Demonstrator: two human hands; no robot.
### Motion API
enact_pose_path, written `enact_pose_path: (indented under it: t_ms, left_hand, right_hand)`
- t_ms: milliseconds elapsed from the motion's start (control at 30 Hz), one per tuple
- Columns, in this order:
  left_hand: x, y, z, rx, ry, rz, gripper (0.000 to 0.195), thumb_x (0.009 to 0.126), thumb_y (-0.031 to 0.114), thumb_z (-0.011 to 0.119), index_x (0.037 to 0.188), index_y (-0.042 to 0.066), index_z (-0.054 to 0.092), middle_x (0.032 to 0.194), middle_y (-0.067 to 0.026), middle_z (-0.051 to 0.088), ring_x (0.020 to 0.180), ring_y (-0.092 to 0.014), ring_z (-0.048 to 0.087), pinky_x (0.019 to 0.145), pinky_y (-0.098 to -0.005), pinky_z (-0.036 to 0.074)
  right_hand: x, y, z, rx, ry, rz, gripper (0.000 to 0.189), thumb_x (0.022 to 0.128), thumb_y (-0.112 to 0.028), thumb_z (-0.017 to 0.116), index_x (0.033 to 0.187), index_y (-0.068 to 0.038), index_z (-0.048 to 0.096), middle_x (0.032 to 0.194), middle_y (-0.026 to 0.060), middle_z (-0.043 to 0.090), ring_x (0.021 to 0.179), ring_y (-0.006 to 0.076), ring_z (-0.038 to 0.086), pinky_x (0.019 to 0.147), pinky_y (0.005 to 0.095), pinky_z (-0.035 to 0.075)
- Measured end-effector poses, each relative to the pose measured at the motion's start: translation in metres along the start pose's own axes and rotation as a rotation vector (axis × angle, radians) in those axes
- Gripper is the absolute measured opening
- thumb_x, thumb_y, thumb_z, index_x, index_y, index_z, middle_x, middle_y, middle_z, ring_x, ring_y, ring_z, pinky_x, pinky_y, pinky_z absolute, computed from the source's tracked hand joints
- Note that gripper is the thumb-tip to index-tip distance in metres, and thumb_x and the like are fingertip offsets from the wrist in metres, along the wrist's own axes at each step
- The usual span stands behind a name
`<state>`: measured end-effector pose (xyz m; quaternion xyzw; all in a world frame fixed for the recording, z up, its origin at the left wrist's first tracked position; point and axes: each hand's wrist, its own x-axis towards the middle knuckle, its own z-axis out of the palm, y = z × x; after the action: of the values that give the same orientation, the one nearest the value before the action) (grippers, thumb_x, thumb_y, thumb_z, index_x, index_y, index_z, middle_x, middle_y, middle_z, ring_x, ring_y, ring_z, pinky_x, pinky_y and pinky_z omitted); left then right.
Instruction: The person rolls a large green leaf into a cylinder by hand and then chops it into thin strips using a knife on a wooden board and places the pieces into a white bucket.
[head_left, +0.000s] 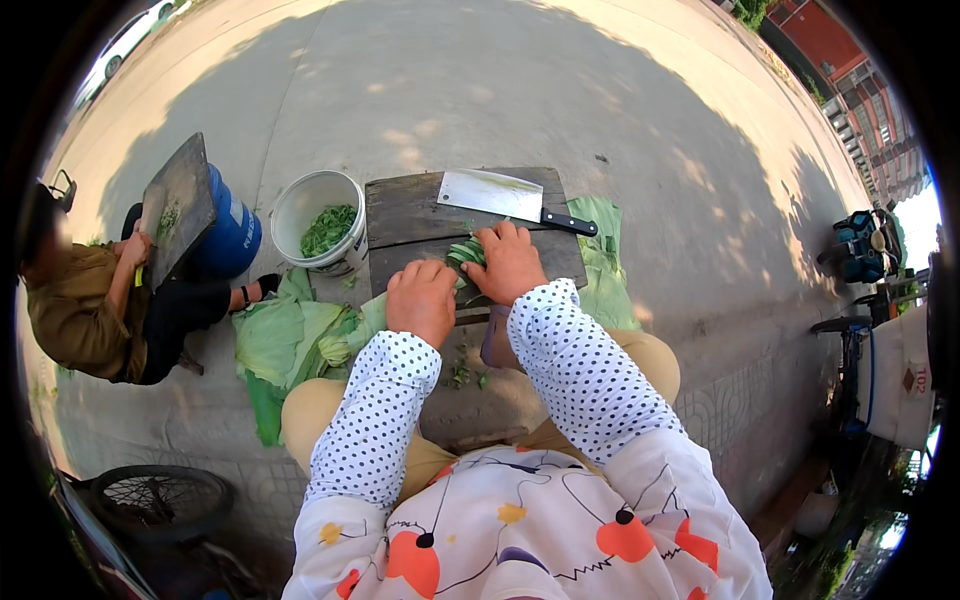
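Before me is a low dark wooden board (405, 199). A small pile of sliced green leaves (466, 253) lies on it between my hands. My right hand (510, 259) presses over the pile, its thumb and fingers around the slices. At the board's near left edge, my left hand (421, 300) rests palm down with fingers bent; what lies under it is hidden, though a bit of green shows by its fingers. A cleaver (495, 195) with a black handle lies flat on the far part of the board, its blade wet or stained green.
Left of the board stands a white plastic bucket (281, 225) holding shredded greens (330, 229). Large cabbage-like leaves (289, 341) lie by my left knee, and more leaves (604, 262) at the board's right. A seated person (90, 315) works at a board (180, 202) beside a blue drum (229, 225).
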<state>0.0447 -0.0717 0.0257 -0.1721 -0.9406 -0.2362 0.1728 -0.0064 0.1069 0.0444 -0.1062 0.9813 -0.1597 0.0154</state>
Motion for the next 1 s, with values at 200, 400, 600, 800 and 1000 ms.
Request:
enact_pose_path:
  t_ms: [200, 400, 600, 800, 1000]
  left_hand:
    - [-0.003, -0.002, -0.001, -0.026, 0.015, -0.004, 0.025, 0.078, 0.009, 0.079, 0.100, 0.014, 0.070, 0.108, -0.0026, 0.065, 0.110, -0.027, 0.062, 0.092, -0.0443, 0.048]
    - [-0.003, -0.005, 0.002, -0.032, 0.013, 0.005, 0.025, 0.077, 0.009, 0.078, 0.100, 0.014, 0.070, 0.108, -0.0029, 0.065, 0.111, -0.027, 0.061, 0.092, -0.0437, 0.047]
    - [-0.002, -0.004, 0.003, -0.029, 0.042, -0.014, 0.023, 0.077, 0.008, 0.075, 0.098, 0.014, 0.072, 0.107, -0.0028, 0.066, 0.109, -0.025, 0.061, 0.091, -0.0435, 0.047]
    - [-0.006, -0.004, 0.003, 0.007, -0.017, -0.053, 0.022, 0.077, 0.011, 0.071, 0.099, 0.012, 0.075, 0.102, -0.0031, 0.067, 0.108, -0.025, 0.062, 0.090, -0.0429, 0.046]
    - [0.001, -0.004, 0.002, -0.139, -0.261, -0.198, 0.052, 0.096, 0.024, 0.062, 0.144, 0.005, 0.057, 0.139, -0.0116, 0.064, 0.131, -0.030, 0.055, 0.109, -0.0458, 0.042]
  right_hand:
    - [0.013, 0.006, -0.007, 0.161, -0.118, 0.026, 0.046, 0.087, -0.019, 0.074, 0.127, -0.006, 0.058, 0.127, 0.0238, 0.058, 0.115, 0.0431, 0.062, 0.098, 0.0503, 0.054]
    - [0.024, 0.022, -0.015, 0.643, -0.116, 0.221, 0.047, 0.085, -0.015, 0.075, 0.128, -0.004, 0.059, 0.100, 0.0143, 0.071, 0.094, 0.0285, 0.069, 0.082, 0.0395, 0.053]
    - [0.039, 0.009, -0.041, 1.436, -0.211, 0.453, 0.032, 0.095, -0.008, 0.070, 0.126, -0.010, 0.059, 0.105, 0.0004, 0.070, 0.087, 0.0112, 0.064, 0.067, 0.0295, 0.047]
    - [0.109, -0.097, -0.049, 1.462, -0.394, 0.291, 0.041, 0.098, -0.007, 0.067, 0.137, -0.004, 0.052, 0.111, 0.0055, 0.068, 0.095, 0.0146, 0.066, 0.069, 0.0311, 0.054]
    - [0.194, -0.192, -0.012, 1.233, -0.512, 0.237, 0.075, 0.101, -0.011, 0.066, 0.162, 0.003, 0.025, 0.152, 0.0210, 0.046, 0.135, 0.0314, 0.054, 0.103, 0.0459, 0.054]
